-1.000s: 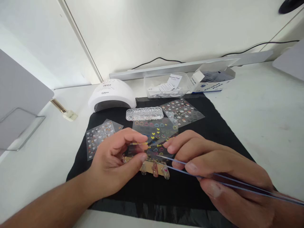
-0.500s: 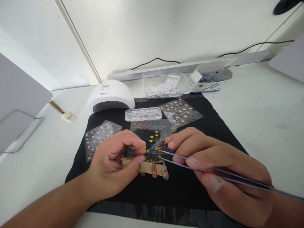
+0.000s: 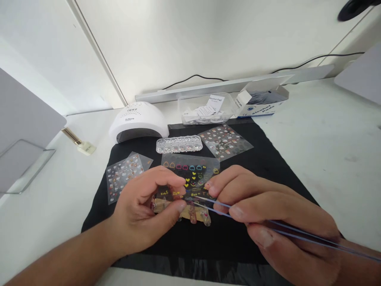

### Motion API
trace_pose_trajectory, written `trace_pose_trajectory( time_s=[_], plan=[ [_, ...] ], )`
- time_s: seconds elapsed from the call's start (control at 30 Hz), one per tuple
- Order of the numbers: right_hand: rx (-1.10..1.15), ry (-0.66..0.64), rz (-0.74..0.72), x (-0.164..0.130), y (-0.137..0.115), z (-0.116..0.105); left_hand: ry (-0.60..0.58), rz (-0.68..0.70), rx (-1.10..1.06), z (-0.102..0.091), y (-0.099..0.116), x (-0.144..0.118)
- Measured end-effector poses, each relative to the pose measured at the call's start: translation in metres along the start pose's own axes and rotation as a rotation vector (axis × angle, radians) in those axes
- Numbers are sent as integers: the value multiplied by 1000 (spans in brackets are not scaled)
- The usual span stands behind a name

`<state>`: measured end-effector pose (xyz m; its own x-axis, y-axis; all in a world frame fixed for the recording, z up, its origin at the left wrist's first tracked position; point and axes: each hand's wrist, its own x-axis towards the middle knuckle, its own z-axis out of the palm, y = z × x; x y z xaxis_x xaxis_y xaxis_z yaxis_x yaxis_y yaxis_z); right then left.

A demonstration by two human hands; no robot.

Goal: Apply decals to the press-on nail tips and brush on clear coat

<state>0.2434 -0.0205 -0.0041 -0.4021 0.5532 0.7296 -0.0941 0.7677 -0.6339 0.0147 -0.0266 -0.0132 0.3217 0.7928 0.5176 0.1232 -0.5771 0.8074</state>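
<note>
My left hand [image 3: 143,214] pinches the near edge of a clear sticker sheet [image 3: 190,171] printed with coloured hearts and outlines, holding it over a black mat [image 3: 268,167]. My right hand [image 3: 268,210] grips thin blue tweezers [image 3: 226,208]; their tips touch the sheet's lower part next to my left thumb. Under the sheet lies a wooden stick [image 3: 190,212] carrying several false nails.
On the mat lie two more sticker sheets, one at the left [image 3: 125,172] and one at the right [image 3: 225,141], and a clear rhinestone box [image 3: 179,144]. Behind stand a white nail lamp [image 3: 138,121], a clear tray of alcohol pads [image 3: 205,109] and an open pad box [image 3: 263,103].
The sticker sheet has dropped lower and flatter toward the mat. The tweezer tips have slid left, closer to my left thumb. Both hands keep their hold.
</note>
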Motion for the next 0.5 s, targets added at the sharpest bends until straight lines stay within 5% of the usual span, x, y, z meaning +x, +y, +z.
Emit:
trace_pose_trajectory(
  time_s=[0.23,0.5],
  plan=[
    [-23,-54,-10,-2,0,-3,96,-178,-232,8,-3,-12],
    [-24,-7,16,-2,-2,-1,71,13,-11,1,2,-2]
  ],
)
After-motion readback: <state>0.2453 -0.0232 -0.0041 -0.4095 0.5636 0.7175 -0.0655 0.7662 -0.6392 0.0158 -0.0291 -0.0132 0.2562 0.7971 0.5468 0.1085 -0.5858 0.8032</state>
